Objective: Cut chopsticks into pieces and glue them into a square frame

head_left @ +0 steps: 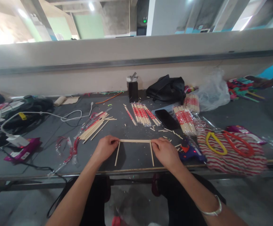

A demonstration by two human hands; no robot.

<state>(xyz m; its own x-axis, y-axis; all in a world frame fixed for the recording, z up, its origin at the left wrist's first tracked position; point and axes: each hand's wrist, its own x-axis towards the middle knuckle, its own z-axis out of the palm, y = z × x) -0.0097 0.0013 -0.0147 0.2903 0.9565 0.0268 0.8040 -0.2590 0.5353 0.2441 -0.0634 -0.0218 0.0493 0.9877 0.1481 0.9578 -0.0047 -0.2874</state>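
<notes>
A three-sided frame of wooden chopsticks is at the front middle of the grey table, its open side toward me. My left hand pinches its left corner, where the crosspiece meets the left leg. At the opposite corner, the fingers of my right hand close on the joint with the right leg. Both legs slant down toward the table's front edge. Loose chopsticks lie in a pile beyond my left hand. Just right of my right hand is a blue glue gun, partly hidden.
Wrapped chopsticks and a black phone lie behind the frame, with short stick pieces scattered nearby. Yellow-handled scissors rest on striped cloth at right. A white cable crosses the left side. A dark cup stands at the back.
</notes>
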